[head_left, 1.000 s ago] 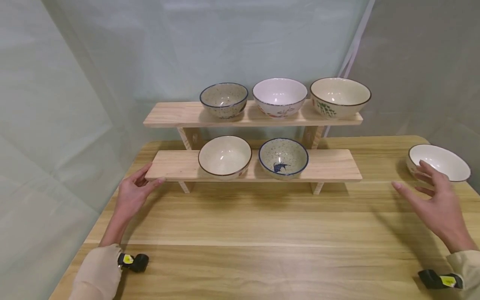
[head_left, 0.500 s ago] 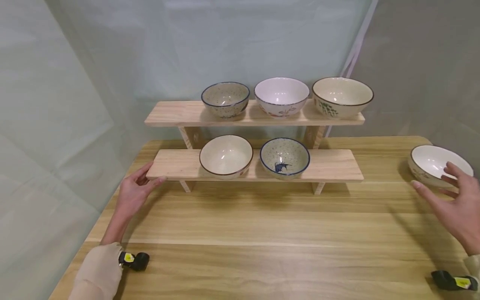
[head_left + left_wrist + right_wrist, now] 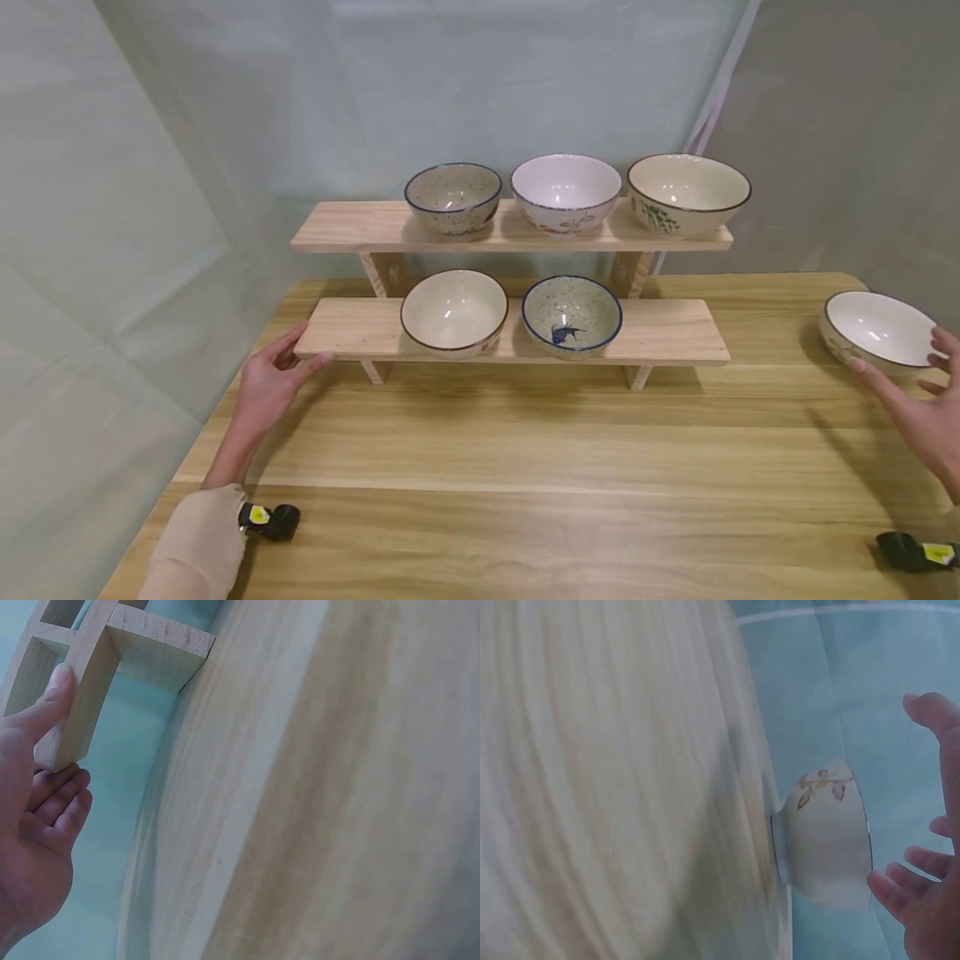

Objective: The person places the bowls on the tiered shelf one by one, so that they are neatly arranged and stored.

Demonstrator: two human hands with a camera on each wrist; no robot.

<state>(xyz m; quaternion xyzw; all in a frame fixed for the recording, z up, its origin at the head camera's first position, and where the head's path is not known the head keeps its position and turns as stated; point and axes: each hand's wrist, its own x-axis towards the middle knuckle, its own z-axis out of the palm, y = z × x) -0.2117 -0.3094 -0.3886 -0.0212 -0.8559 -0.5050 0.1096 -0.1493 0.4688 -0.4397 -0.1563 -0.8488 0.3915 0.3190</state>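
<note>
Nearest, the left hand (image 3: 264, 392) pinches the left end of the lower shelf (image 3: 352, 332), thumb along its front edge. At the desk's right edge, the right hand (image 3: 926, 410) is spread, grasping nothing, fingertips beside the white bowl (image 3: 877, 329). Glazed ceramic: probably stiff, slick, breakable; best cupped under its wall.
</note>
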